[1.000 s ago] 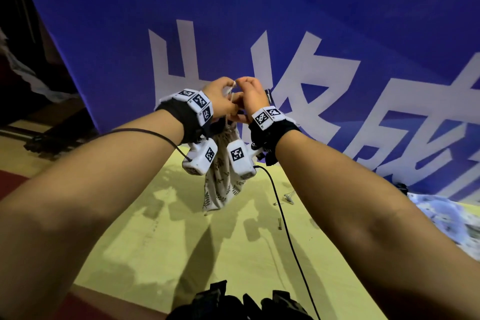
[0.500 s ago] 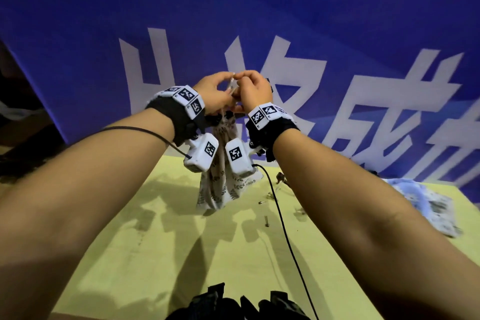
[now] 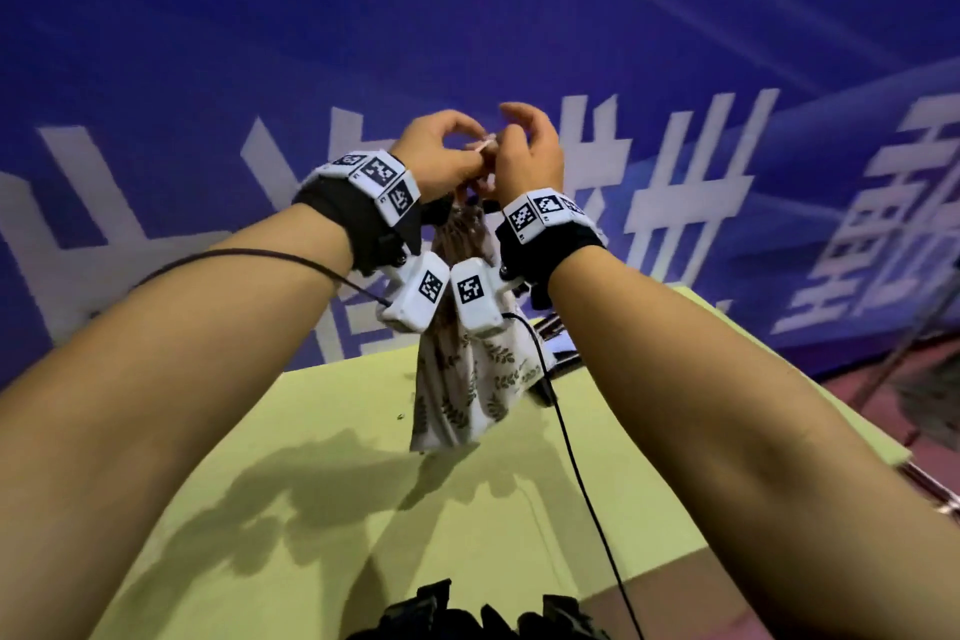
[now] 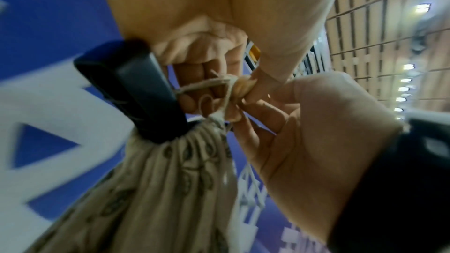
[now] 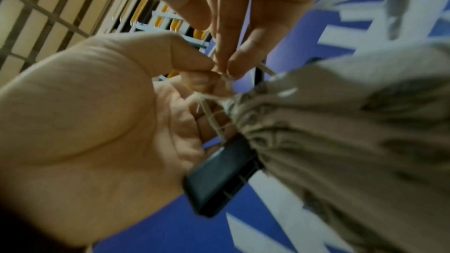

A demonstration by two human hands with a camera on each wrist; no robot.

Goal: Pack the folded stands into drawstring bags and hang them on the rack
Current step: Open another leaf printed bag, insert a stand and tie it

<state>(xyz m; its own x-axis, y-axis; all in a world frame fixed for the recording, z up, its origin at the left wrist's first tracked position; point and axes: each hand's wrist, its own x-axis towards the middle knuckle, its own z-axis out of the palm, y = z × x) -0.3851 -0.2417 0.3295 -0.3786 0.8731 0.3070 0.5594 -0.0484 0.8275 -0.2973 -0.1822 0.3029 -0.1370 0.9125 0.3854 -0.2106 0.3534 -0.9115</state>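
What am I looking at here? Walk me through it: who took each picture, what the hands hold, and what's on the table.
No machine: a person wears three cameras, one on the head and one on each wrist. The head view shows the left hand and right hand raised together over a yellow-green table. Both pinch the cord of a leaf-printed drawstring bag hanging below them. In the wrist views a black folded stand pokes out of the bag's gathered mouth. On the table lies a dark item, too hidden to name.
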